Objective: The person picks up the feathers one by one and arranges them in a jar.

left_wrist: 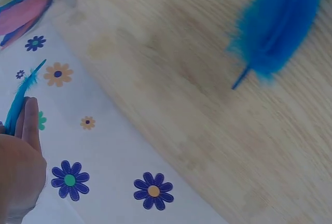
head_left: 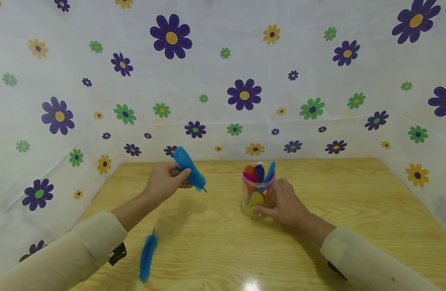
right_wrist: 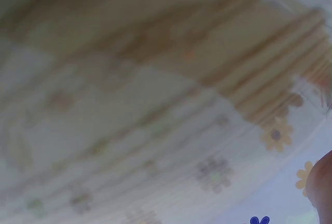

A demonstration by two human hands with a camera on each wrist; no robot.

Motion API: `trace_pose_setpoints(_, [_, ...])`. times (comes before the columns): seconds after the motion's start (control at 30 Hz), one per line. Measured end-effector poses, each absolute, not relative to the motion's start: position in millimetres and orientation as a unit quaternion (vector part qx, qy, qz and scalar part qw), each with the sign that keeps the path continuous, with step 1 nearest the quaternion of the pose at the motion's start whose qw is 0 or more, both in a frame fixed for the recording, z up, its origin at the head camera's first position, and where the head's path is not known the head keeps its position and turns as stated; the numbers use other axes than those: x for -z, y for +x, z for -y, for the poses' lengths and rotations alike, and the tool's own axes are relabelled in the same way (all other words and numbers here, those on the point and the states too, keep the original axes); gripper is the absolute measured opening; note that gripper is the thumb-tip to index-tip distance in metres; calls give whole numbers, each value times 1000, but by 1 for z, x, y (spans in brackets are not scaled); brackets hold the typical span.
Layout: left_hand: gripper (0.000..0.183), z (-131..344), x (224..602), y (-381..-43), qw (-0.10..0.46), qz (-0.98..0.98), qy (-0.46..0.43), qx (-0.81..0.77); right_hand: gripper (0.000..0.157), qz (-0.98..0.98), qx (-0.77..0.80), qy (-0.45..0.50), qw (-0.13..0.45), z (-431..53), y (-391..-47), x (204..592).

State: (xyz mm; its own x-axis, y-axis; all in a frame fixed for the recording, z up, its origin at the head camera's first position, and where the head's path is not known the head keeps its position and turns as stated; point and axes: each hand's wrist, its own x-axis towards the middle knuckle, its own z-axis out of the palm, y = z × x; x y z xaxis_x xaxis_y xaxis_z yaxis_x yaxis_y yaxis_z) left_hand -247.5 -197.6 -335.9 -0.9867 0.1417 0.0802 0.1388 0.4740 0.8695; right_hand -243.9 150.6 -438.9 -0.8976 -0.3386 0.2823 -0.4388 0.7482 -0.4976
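Observation:
My left hand (head_left: pixel 167 179) pinches a blue feather (head_left: pixel 188 165) between thumb and fingers, above the table, its dark quill pointing down to the right. The left wrist view also shows this hand (left_wrist: pixel 21 167) with the feather (left_wrist: pixel 18 102) at the left edge. With my right hand (head_left: pixel 286 204) I grip a clear plastic jar (head_left: pixel 247 202) from its right side. Orange, pink, purple, yellow and blue feathers stand inside the jar. A second blue feather (head_left: pixel 147 256) lies on the table below my left hand. In the right wrist view only a part of the right hand (right_wrist: pixel 321 187) shows.
The wooden table (head_left: pixel 223 250) carries the jar and the loose feather. White cloth (head_left: pixel 208 72) printed with purple, green and yellow flowers hangs behind the table and along both sides. A small black device (head_left: pixel 117 254) sits under my left sleeve.

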Motion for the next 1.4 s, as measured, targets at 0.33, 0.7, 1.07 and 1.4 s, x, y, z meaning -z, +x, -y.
trace_pose_setpoints(0.33, [35,171,310,-254,32,-788,71,-611,94,929,-287,214,94,-150,-245,440])
trace_pose_setpoints(0.7, [39,126,281,-253,35,-753,69,-653,96,930,-293,205,85,-151,-243,438])
trace_pose_setpoints(1.07, [33,99,272,-253,29,-777,73,-625,93,928,-297,209,83,-150,-244,438])
trace_pose_setpoints(1.4, [31,73,270,-258,25,-794,83,-602,93,927,-296,211,89,-150,-245,439])
